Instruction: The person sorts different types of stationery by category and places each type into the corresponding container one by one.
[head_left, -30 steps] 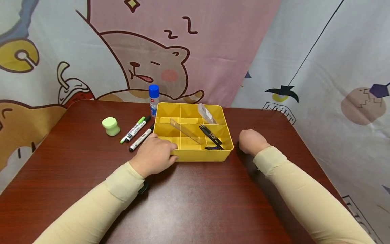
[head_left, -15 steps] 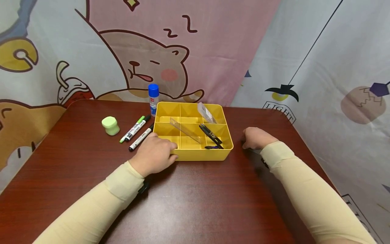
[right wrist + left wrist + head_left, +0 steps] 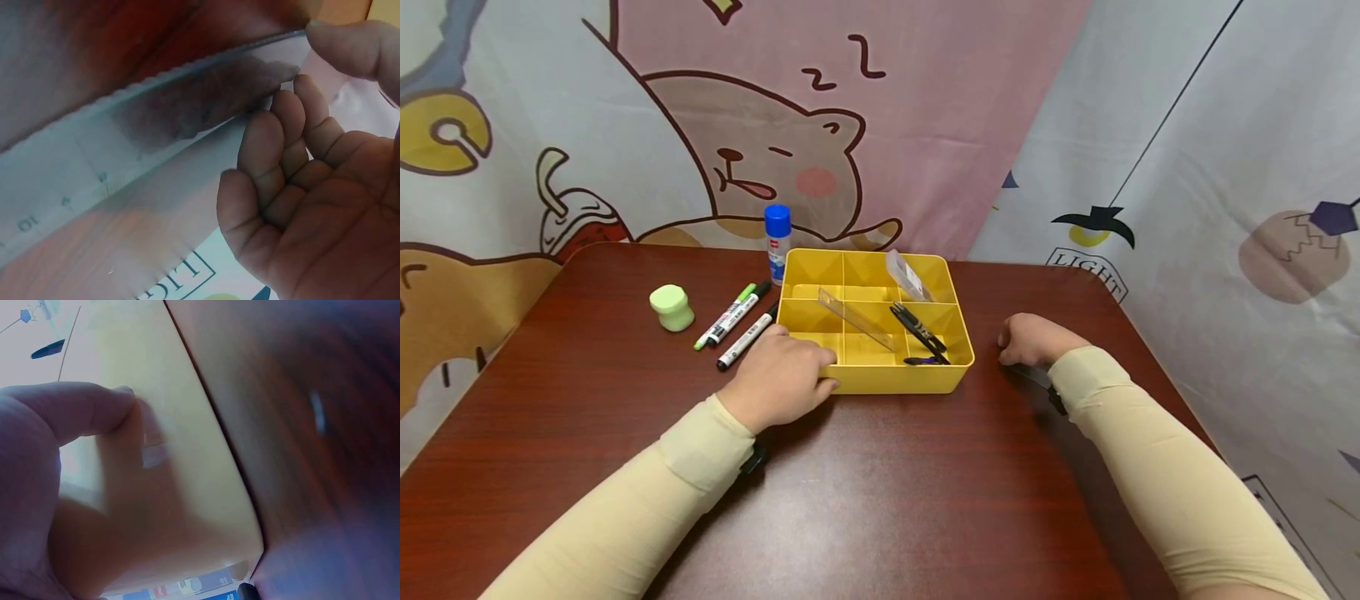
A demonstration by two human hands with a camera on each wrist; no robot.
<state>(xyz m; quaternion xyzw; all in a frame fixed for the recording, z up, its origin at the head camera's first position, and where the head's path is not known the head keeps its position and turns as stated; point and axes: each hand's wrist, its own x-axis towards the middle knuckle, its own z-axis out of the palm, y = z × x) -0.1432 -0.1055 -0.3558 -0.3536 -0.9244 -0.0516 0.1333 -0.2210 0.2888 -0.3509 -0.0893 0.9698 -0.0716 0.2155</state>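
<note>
In the head view my left hand (image 3: 778, 375) grips the front left rim of a yellow compartment box (image 3: 895, 381). Its thumb (image 3: 100, 406) lies on the outer wall in the left wrist view. To the right of the box, low over the table, my right hand (image 3: 1039, 339) pinches one end of a clear ruler (image 3: 56, 181) between thumb and fingers. The ruler has a wavy edge and printed numbers, and stretches away under the wrist. Inside the box are a clear straight strip (image 3: 857, 321), black pens (image 3: 919, 327) and a clear plastic case (image 3: 908, 277).
Left of the box lie white markers (image 3: 748, 336) and a green pen (image 3: 724, 317). A pale green rounded object (image 3: 672, 307) stands farther left. Behind the box's left corner is a blue-capped glue stick (image 3: 777, 244). A printed cloth (image 3: 940, 125) hangs behind the brown table (image 3: 880, 500).
My right hand has shifted slightly right, away from the box, and turned, so part of the clear ruler shows under it. The left hand stays on the box rim.
</note>
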